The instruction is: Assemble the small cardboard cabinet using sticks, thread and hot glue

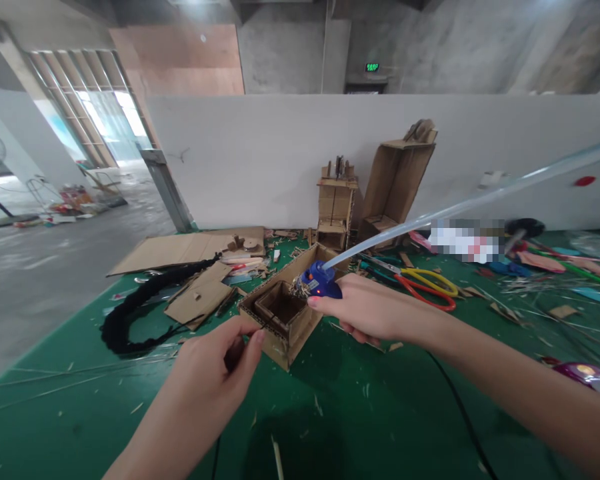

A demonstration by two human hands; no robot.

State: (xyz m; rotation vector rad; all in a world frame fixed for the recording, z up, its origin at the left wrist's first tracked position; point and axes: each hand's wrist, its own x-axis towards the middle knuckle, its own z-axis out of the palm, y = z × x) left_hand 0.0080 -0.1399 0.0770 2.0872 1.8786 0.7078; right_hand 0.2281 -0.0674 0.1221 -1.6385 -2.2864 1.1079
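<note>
— Left hand (pixel 220 363) is seen nearest, fingers pinched shut at the near corner of the cardboard box (pixel 285 310); whether something small is held between the fingertips cannot be told.

— And the right hand (pixel 367 310)?

— It is closed around a blue glue gun (pixel 320 280), whose nozzle is pointed down at the box's far rim. A long clear glue stick (pixel 480 197) is seen running up and to the right out of the gun's back, and a small red light is lit on the body.

— How far along is the box judged to be?

— The outer walls are already stood up, and a smaller square compartment is set inside. The work is judged to be partway: gluing at the rim appears to be in hand, and no lid or further part is seen fitted yet.

— What is laid on the green counter (pixel 360 407)?

— Scraps and slivers of cardboard are scattered over it. A black braided cord (pixel 130 313) is curled to the left, with flat cardboard sheets (pixel 180 250) behind it. Scissors with yellow and red handles (pixel 427 287) are lying just beyond the right hand.

— And farther back?

— Two taller cardboard constructions (pixel 337 203) are stood against the white partition wall (pixel 260 157).
</note>
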